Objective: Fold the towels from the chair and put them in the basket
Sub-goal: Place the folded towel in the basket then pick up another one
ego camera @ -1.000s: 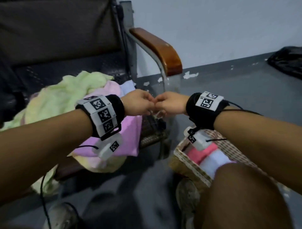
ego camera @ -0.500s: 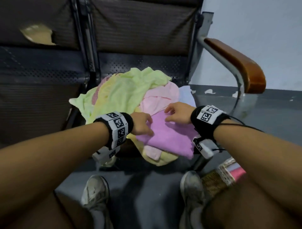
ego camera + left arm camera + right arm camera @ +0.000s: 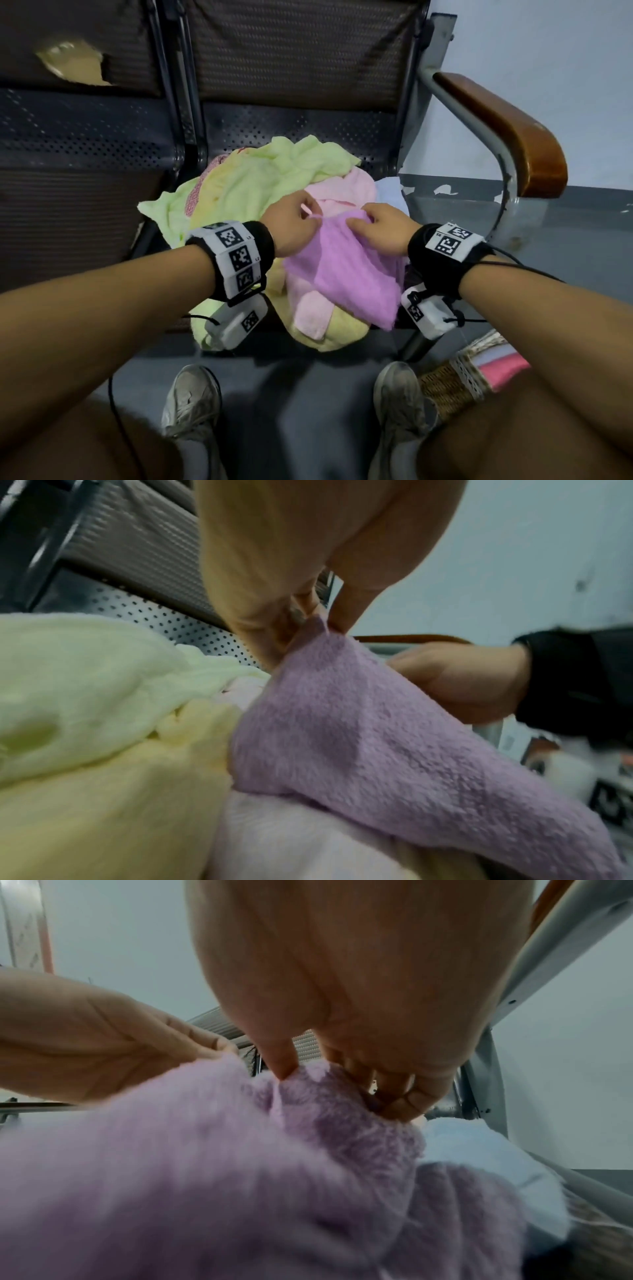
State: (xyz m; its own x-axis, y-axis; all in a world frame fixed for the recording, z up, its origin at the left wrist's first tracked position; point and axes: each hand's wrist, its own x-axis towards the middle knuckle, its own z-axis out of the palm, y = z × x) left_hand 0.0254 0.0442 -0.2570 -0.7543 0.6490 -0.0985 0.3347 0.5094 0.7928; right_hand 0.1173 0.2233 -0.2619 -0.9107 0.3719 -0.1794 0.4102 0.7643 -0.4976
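A purple towel point(image 3: 349, 267) lies on top of a heap of towels on the chair seat point(image 3: 308, 126). My left hand point(image 3: 294, 224) pinches its upper left corner between thumb and fingers, as the left wrist view shows at the purple towel point(image 3: 359, 737). My right hand point(image 3: 380, 226) pinches the upper edge a short way to the right, fingers curled into the purple towel point(image 3: 240, 1164). Under it lie green point(image 3: 257, 174), yellow point(image 3: 335, 332) and pale pink point(image 3: 342, 192) towels. The woven basket point(image 3: 448, 383) stands on the floor at lower right, holding folded pink and white towels.
The chair's wooden armrest point(image 3: 507, 133) on a grey metal frame rises to the right of the heap. A second seat point(image 3: 78, 137) with a torn backrest adjoins on the left. My knees and shoes point(image 3: 191, 401) are on the grey floor below the seat edge.
My view swung from the basket side to the chair. Both hands came down onto the purple towel and took hold of its upper edge, lifting it slightly off the heap.
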